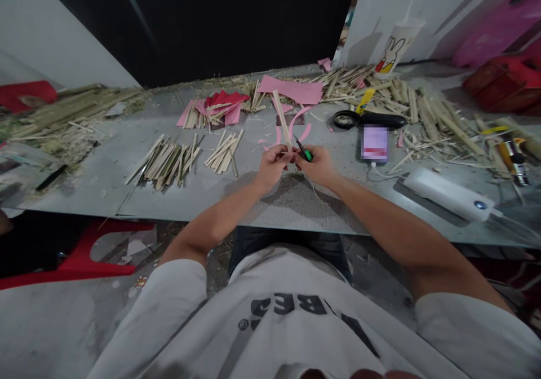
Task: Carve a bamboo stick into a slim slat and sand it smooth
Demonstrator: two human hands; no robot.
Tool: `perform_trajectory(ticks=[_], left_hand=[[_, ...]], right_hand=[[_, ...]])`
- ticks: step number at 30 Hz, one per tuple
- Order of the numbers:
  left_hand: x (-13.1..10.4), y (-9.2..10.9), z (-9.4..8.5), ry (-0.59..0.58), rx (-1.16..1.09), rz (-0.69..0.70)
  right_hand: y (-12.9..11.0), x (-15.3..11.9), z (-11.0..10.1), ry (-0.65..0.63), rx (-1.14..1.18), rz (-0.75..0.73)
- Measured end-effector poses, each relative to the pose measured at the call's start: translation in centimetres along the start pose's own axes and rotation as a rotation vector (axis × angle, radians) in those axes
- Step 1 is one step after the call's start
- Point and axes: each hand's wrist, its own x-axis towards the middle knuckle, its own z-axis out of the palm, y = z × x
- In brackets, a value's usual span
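Observation:
My left hand is closed on the lower end of a pale wooden strip, which points up and away over the table. Close beside it, my right hand is closed round a small cutting tool with a green part and a dark tip. The fingertips of both hands nearly meet at the strip's base. Curved pink paper strips lie just beyond the hands. Left of them are a small pile of pale strips and a larger bundle.
Pink and red paper lies at the back, with wood pieces along the wall. On the right are a black-handled tool, a phone, a white device and a cup. A red stool stands lower left.

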Motion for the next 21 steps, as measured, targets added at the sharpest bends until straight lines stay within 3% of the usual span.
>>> perform_trajectory(ticks=[5,12,21], left_hand=[[0.3,-0.2,-0.3,0.042,0.038,-0.028],[0.4,-0.6,0.0,-0.010,0.059,-0.067],[0.2,-0.4,-0.4,-0.031,0.068,0.041]], right_hand=[[0.1,0.3,-0.7,-0.021,-0.129,-0.064],[-0.3,0.4,-2.7,0.021,-0.402,-0.143],[-0.1,1.1,-3.3,0.028,-0.857,-0.036]])
